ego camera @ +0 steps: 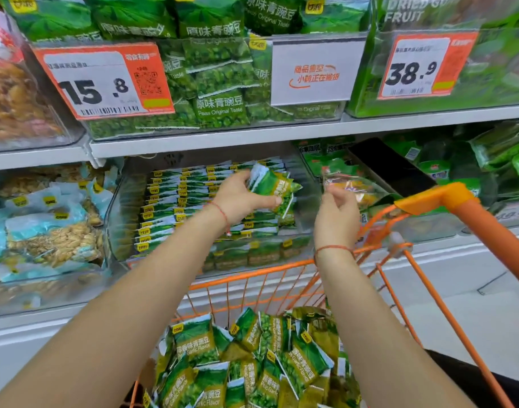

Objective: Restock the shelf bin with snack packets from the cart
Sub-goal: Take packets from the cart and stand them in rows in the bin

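Glossy plastic-film snack packets (246, 363) are heaped in an orange coated-wire cart (282, 278). The shelf bin (304, 178) is formed of clear, smooth plastic; the shelf edge (217, 141) is probably matt painted metal.

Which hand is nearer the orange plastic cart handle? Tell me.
Right. The right hand is raised just left of the orange plastic cart handle; the left hand is farther left, holding green snack packets at the clear shelf bin.

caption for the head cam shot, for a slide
Left hand places a green packet into the shelf bin above the cart; right hand alongside.
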{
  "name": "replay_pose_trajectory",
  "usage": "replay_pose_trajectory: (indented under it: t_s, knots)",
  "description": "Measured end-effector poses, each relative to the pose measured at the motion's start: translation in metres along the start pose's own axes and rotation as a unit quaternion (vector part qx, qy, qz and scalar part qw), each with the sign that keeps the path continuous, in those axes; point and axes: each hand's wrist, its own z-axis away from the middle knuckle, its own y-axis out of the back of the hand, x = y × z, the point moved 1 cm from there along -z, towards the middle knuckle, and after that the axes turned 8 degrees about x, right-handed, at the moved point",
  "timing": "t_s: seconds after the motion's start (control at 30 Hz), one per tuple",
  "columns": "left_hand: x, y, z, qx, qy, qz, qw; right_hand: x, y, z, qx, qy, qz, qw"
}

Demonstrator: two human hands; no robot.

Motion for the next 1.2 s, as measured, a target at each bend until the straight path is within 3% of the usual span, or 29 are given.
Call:
replay_pose_trajectory:
  t_s: [0.13, 0.27, 0.47, 0.63, 0.8, 0.9, 1.03, 1.2]
  knots:
    - [0.003, -0.022, -0.029, -0.056, -0.030, -0.117, 0.991, 0.009, 0.000, -0.007, 0.016, -0.028, -0.039, 0.999]
    - [0.007, -0.028, -0.050, -0.134, -0.044, -0.302, 0.943, 0.008, 0.000, -0.012, -0.019, -0.093, -0.076, 0.993]
    - [0.022, -0.047, -0.062, -0.197, -0.090, -0.452, 0.865, 0.012, 0.001, -0.014, -0.023, -0.078, -0.081, 0.993]
    - [0.019, -0.067, -0.063, -0.228, -0.089, -0.523, 0.817, 0.015, 0.000, -0.015, -0.023, -0.069, -0.072, 0.995]
    - [0.015, -0.070, -0.058, -0.255, -0.076, -0.526, 0.808, 0.015, 0.000, -0.013, -0.020, -0.063, -0.068, 0.995]
    - [0.002, -0.073, -0.054, -0.243, -0.086, -0.546, 0.797, 0.015, 0.001, -0.011, -0.020, -0.059, -0.069, 0.996]
    - [-0.005, -0.067, -0.054, -0.156, -0.119, -0.531, 0.824, 0.017, 0.002, -0.012, -0.027, -0.055, -0.069, 0.996]
    - [-0.009, -0.070, -0.049, -0.096, -0.134, -0.570, 0.805, 0.017, 0.003, -0.013, -0.025, -0.050, -0.060, 0.997]
